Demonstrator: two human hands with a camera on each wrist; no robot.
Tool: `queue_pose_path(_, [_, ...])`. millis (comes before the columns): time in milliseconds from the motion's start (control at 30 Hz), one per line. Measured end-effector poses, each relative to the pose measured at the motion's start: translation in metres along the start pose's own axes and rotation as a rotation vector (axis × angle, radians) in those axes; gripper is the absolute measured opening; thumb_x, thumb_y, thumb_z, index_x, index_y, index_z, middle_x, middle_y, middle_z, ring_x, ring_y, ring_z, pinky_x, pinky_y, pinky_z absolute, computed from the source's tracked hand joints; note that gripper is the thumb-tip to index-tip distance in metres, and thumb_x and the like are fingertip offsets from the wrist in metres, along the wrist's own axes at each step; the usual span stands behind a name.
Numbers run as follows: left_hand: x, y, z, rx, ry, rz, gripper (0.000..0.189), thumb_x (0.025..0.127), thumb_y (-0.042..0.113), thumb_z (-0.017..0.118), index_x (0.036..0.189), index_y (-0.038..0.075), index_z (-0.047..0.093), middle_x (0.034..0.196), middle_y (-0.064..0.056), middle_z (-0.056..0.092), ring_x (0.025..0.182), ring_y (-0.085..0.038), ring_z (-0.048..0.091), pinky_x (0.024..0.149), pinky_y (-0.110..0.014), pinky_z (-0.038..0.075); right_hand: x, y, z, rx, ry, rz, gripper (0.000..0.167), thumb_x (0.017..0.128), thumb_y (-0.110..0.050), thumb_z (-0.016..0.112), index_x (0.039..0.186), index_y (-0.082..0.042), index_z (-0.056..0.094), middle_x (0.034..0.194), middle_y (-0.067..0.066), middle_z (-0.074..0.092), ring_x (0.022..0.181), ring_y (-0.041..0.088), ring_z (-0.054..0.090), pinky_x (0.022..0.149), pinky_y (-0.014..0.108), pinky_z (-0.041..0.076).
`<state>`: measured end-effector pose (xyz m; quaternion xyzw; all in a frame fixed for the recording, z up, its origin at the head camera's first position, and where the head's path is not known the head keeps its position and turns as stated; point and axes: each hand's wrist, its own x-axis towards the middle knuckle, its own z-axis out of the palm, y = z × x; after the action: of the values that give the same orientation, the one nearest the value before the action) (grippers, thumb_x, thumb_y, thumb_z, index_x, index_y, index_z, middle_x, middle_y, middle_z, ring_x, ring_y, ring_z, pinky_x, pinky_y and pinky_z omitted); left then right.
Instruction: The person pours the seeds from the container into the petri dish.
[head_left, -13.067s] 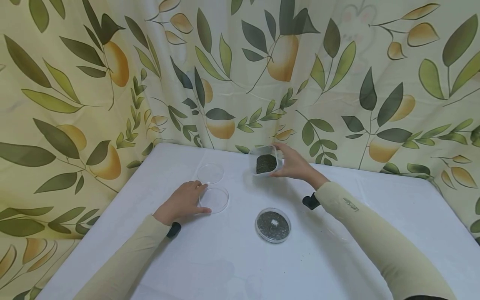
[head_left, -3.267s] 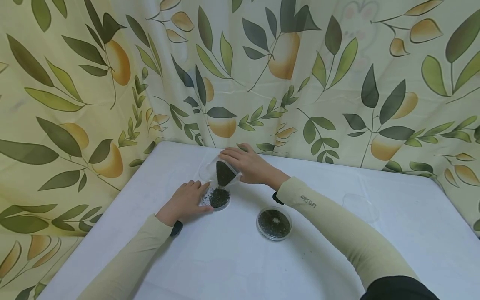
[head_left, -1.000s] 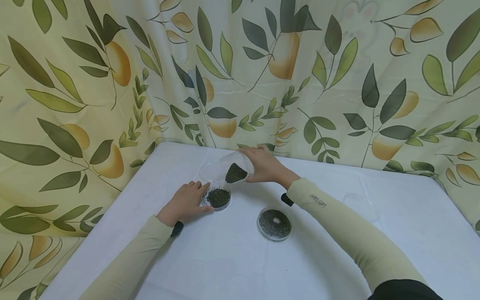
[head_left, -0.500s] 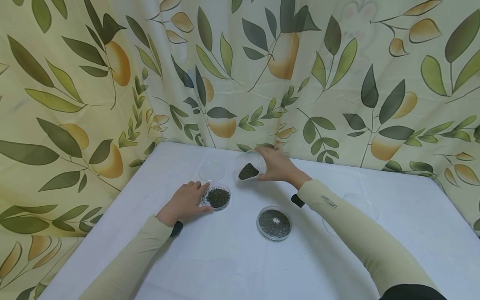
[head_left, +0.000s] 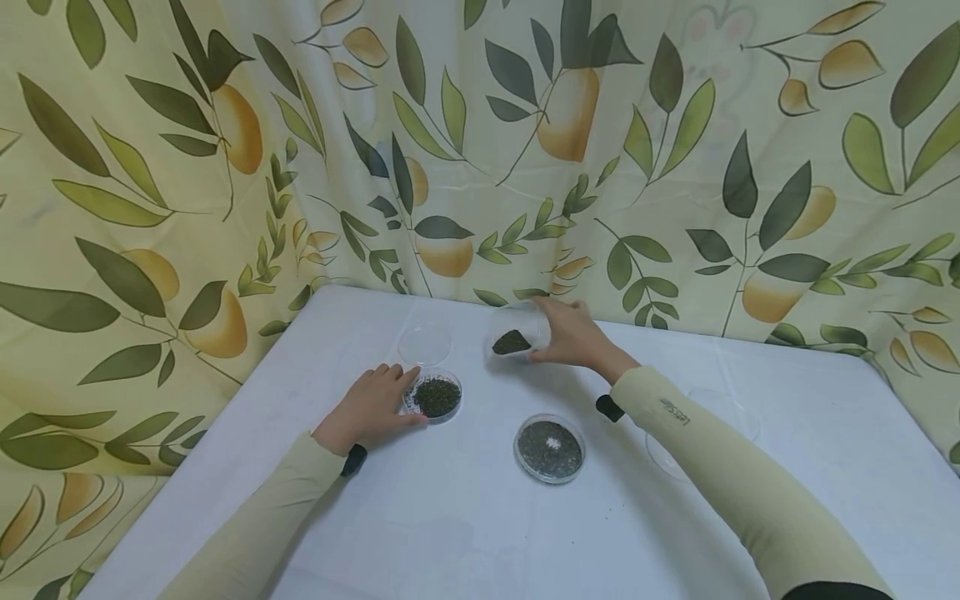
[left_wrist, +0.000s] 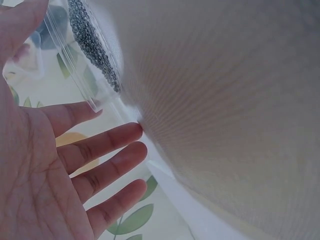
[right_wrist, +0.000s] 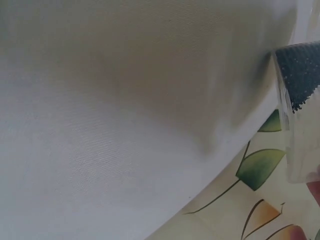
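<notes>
A clear, boxy container (head_left: pixel 519 317) of dark granules (head_left: pixel 512 342) is tilted above the far part of the table, its contents heaped at the lower side; I cannot tell whether any of it touches the cloth. The right hand (head_left: pixel 576 335) has it in its grip, thumb and fingers on either side. Just to the left, a clear round dish (head_left: pixel 460 403) sits on the table with dark grains and white bits in it. The left hand (head_left: pixel 370 410) touches its edge, the grip wide and the fingers spread. A clear disc (head_left: pixel 425 344) lies just behind that dish. Nearer the person, a second round dish (head_left: pixel 555 480) holds greyish-dark grains with a white patch (head_left: pixel 552 443) in the middle. Partly behind the right sleeve (head_left: pixel 720 467) are more clear plastic pieces (head_left: pixel 727 412). Dark lettering (head_left: pixel 673 410) on that sleeve looks like "LetsSlim", though blurred. A white cloth covers the table (head_left: pixel 420 517), with a leaf-and-fruit curtain (head_left: pixel 480 192) behind.
</notes>
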<state>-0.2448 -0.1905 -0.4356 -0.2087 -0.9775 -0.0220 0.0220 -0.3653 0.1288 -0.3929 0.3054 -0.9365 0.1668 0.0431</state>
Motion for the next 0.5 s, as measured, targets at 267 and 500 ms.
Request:
queue_pose_path(267, [0.0, 0.0, 0.0, -0.001, 0.005, -0.003, 0.083, 0.078, 0.061, 0.062, 0.136, 0.003, 0.048, 0.11, -0.016, 0.061, 0.097, -0.029, 0.056, 0.079, -0.043, 0.047, -0.006, 0.017, 0.003, 0.07, -0.002, 0.063, 0.094, 0.065, -0.042, 0.082, 0.137, 0.0, 0.039, 0.134, 0.019, 0.051, 0.12, 0.033, 0.05, 0.099, 0.057, 0.026])
queue_pose_path(500, [0.001, -0.002, 0.004, 0.001, -0.004, -0.011, 0.084, 0.078, 0.062, 0.062, 0.136, 0.004, 0.047, 0.112, -0.016, 0.06, 0.099, -0.03, 0.056, 0.081, -0.044, 0.047, -0.012, 0.027, 0.001, 0.1, -0.016, 0.127, 0.091, 0.064, -0.038, 0.082, 0.135, 0.002, 0.041, 0.131, 0.021, 0.052, 0.117, 0.033, 0.05, 0.094, 0.056, 0.026])
